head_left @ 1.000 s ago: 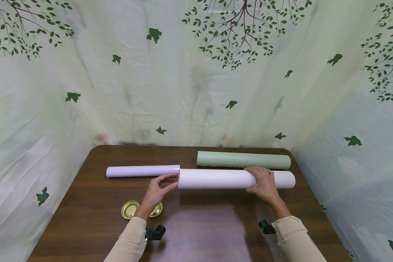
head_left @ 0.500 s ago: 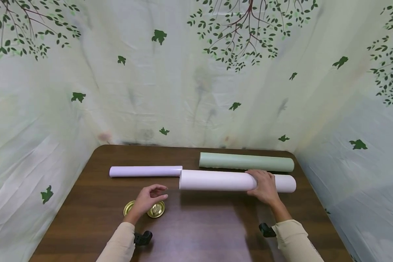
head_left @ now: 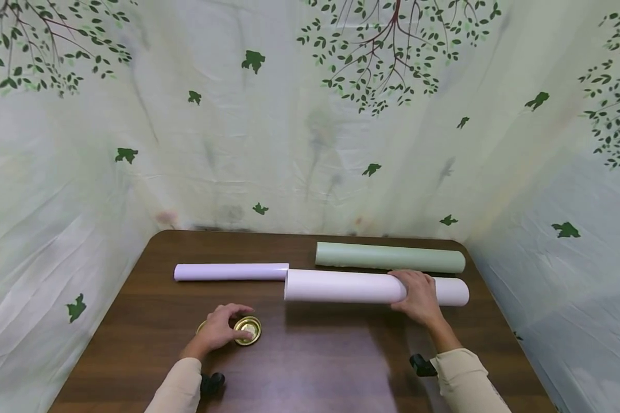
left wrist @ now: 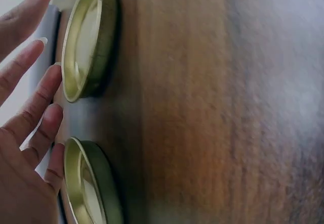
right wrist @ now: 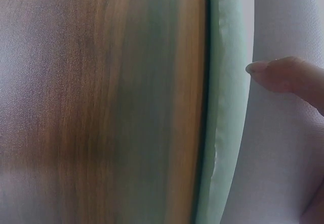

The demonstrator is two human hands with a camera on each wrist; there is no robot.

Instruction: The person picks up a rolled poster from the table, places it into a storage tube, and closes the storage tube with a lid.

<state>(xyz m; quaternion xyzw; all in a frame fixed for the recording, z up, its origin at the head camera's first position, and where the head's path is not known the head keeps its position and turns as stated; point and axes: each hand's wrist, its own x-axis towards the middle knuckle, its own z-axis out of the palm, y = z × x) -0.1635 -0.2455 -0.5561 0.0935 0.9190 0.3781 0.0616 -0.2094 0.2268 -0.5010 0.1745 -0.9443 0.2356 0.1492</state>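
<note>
My right hand (head_left: 418, 295) grips a long white tube (head_left: 341, 285) near its right part, thumb on the near side. The tube is held above the table, level, and casts a shadow beneath. In the right wrist view the thumb lies along the white tube (right wrist: 276, 138). My left hand (head_left: 218, 330) is low over two round gold metal lids, fingers spread and relaxed. One gold lid (head_left: 248, 331) shows beside the thumb; the other is mostly behind the hand. In the left wrist view both lids, the upper one (left wrist: 83, 42) and the lower one (left wrist: 88, 188), lie by the fingertips.
A pale green roll (head_left: 390, 257) lies at the back right of the brown table (head_left: 310, 373). To the left of the white tube, a thinner lilac roll (head_left: 229, 272) lies crosswise. A patterned curtain (head_left: 299, 143) with printed leaves hangs behind and at the sides.
My left hand has left the left end of the white tube and moved down and left to the gold lids. The right hand keeps its hold on the tube.
</note>
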